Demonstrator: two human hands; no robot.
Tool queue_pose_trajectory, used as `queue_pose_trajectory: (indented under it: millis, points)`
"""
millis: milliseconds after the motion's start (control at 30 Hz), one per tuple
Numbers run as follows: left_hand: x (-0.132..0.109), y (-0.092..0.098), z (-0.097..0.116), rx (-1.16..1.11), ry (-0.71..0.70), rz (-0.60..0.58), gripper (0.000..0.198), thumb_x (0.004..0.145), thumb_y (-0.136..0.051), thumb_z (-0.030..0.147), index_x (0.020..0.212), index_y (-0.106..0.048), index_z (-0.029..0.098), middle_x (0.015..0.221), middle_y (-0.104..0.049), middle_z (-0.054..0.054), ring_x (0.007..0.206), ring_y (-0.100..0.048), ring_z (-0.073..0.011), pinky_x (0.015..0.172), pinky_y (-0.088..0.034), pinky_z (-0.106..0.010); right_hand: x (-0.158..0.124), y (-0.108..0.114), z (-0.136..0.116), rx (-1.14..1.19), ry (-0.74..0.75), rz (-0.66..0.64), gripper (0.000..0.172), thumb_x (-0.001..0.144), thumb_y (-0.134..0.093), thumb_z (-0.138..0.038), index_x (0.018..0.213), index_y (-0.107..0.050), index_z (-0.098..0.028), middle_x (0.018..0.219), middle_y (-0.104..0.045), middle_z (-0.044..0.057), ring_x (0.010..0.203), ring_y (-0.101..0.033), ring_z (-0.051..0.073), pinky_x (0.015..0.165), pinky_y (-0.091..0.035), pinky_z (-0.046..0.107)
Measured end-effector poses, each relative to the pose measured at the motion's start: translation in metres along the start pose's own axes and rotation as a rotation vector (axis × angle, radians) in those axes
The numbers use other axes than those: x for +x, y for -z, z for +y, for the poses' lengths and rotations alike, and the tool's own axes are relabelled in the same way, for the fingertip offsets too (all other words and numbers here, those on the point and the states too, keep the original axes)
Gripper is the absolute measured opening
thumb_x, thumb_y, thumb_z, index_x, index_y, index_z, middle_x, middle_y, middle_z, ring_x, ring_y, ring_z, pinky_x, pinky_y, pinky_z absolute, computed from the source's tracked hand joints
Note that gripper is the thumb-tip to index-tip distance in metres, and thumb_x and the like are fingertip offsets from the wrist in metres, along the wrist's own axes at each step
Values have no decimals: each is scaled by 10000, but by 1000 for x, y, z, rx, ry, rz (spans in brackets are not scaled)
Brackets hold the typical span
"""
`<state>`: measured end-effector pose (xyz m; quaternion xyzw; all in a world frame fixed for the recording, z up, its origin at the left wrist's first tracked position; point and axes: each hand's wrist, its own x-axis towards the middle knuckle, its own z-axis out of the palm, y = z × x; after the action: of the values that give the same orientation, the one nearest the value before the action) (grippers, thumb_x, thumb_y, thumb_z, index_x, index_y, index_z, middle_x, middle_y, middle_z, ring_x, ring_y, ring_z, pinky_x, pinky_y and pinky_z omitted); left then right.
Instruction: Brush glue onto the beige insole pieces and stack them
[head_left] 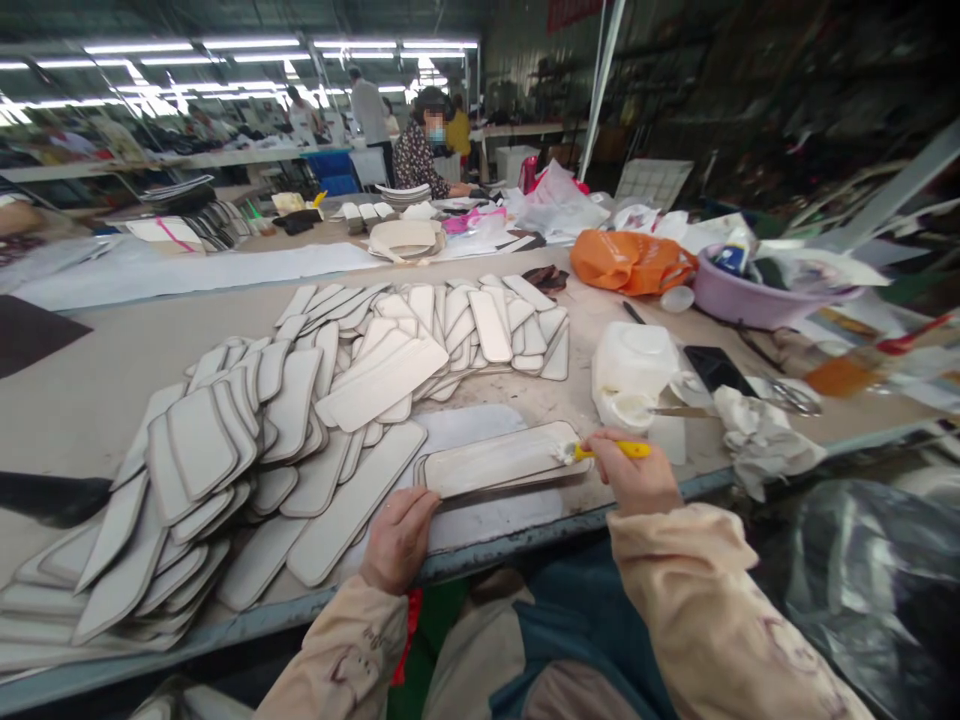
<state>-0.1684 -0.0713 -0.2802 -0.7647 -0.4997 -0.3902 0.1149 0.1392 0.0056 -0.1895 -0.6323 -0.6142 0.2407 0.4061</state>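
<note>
"What is the right hand (637,480) gripping?"

"Its fingers are wrapping around a yellow-handled brush (634,450); white paste is hiding the bristles."

"And the left hand (401,540)?"

"Its fingers are curling onto the left end of the long pale panel (499,460), which is lying between the hands near the front of the table (112,400), partly covering another below. The thumb is hiding from view, so one cannot tell whether it is pinching or only pressing."

"What is being cut off?"

"The heap of panels (292,400) is running out of frame at lower left."

"And the containers?"

"The white jug (637,355) is holding whitish stuff at its opening, its depth not showing. The purple basin (772,303) is holding a blue packet (731,260) among blurred things. The orange bag (630,262) is concealing its contents."
</note>
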Motion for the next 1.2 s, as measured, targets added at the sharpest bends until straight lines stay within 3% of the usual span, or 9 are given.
queue_pose_trajectory:
  millis: [100,267,367,500,667,767,1000,1100,1200]
  points:
    - [1,0,2,8,21,-4,189,854,-586,110,1001,-675,188,931,-682,-86,849,-652,-178,773,-565,-302,3,10,-6,21,-65,-8,194,797,-557,-323,679,-679,-229,438,-475,-27,439,-457,122,432,-324,232]
    - [7,12,16,-62,106,1,258,870,-520,97,1068,-659,187,977,-671,-108,907,-655,-185,788,-579,-306,9,4,-25,456,46,71,259,826,-582,-434,755,-666,-199,514,-510,-19,464,-434,114,444,-346,247]
    - [16,24,17,-28,186,72,255,877,-524,128,1088,-654,189,999,-652,-113,938,-645,-197,805,-572,-336,20,-4,-21,630,44,125,259,811,-612,-444,776,-659,-192,531,-536,-8,459,-437,118,419,-331,254]
    - [46,41,-18,205,171,73,187,874,-577,238,1018,-683,183,978,-660,-99,924,-632,-214,846,-535,-383,30,-11,2,865,-85,166,220,799,-613,-408,786,-624,-189,518,-520,-15,436,-415,108,391,-283,248]
    - [86,32,-100,477,149,-248,264,835,-604,325,1005,-693,144,1055,-671,-158,999,-611,-297,882,-495,-459,31,-8,22,947,-151,254,265,762,-631,-446,782,-607,-182,487,-505,-22,408,-408,95,366,-259,231]
    - [97,21,-130,526,126,-417,243,805,-606,274,995,-692,149,1100,-672,-159,1029,-611,-304,899,-489,-448,28,-1,23,879,-108,250,295,771,-641,-467,781,-626,-172,497,-526,-21,405,-423,95,374,-300,230]
    - [103,20,-148,485,58,-495,254,863,-485,291,901,-711,182,1061,-702,-125,1009,-643,-263,951,-469,-418,25,9,22,850,-57,278,282,814,-618,-449,789,-636,-169,501,-531,-28,422,-423,89,392,-330,217]
    - [107,29,-149,470,65,-515,276,866,-461,316,873,-709,196,1019,-716,-102,962,-657,-238,905,-492,-370,24,9,20,834,-48,286,276,821,-614,-443,790,-632,-170,513,-536,-29,432,-429,88,400,-338,215]
    - [116,42,-145,494,84,-455,291,884,-419,312,916,-689,208,1035,-711,-86,958,-649,-227,854,-499,-345,20,8,16,766,1,323,262,836,-610,-431,811,-636,-171,568,-569,-17,477,-474,93,454,-393,217]
